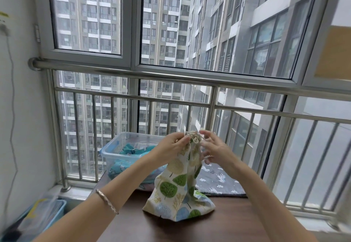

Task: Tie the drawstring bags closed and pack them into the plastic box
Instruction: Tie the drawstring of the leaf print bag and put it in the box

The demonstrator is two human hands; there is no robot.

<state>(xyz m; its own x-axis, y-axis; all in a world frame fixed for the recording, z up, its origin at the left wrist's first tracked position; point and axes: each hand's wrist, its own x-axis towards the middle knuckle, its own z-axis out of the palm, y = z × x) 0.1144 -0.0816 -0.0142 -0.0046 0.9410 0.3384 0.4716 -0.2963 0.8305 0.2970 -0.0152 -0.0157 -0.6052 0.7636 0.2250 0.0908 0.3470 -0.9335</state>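
Observation:
A white drawstring bag (175, 190) printed with green and blue trees stands upright on the dark wooden table (218, 226), its neck gathered at the top. My left hand (173, 144) pinches the beige cord (192, 136) at the left of the neck. My right hand (213, 149) is on the right of the neck with curled fingers on the cord. Behind and to the left stands a clear plastic box (114, 152) holding a turquoise patterned bag (133, 151).
A grey cloth (220, 182) with white cloud prints lies behind the bag on the right. A steel railing (171, 99) and windows close the far side. A blue-rimmed clear bin (45, 215) sits on the floor at the lower left, near a white wall with a hanging cable.

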